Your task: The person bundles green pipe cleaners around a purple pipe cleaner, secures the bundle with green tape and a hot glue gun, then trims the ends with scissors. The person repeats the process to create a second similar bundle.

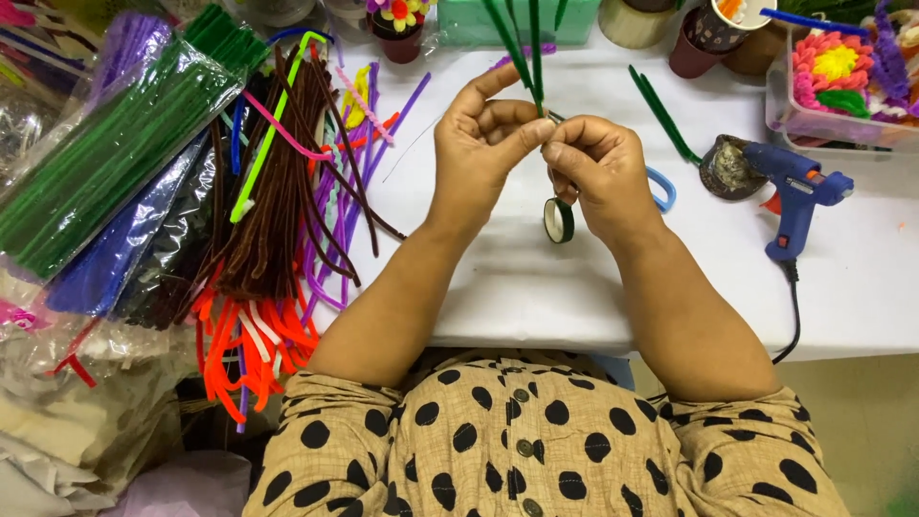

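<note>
So my left hand (479, 144) pinches the green pipe-cleaner stems (525, 53) above the white surface (536, 278), right hand (598, 172) closed on them too, tape roll (558, 219) dangling underneath.

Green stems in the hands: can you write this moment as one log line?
left hand: pinches green stems | right hand: at stems, holds green tape roll | glue gun: on table

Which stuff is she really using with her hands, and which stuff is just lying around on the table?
In use:
left hand and right hand, pinching the green stems
green tape roll, hanging under the right hand

Just lying about:
blue glue gun
packs of pipe cleaners
loose green pipe cleaners
box of finished flowers
</note>
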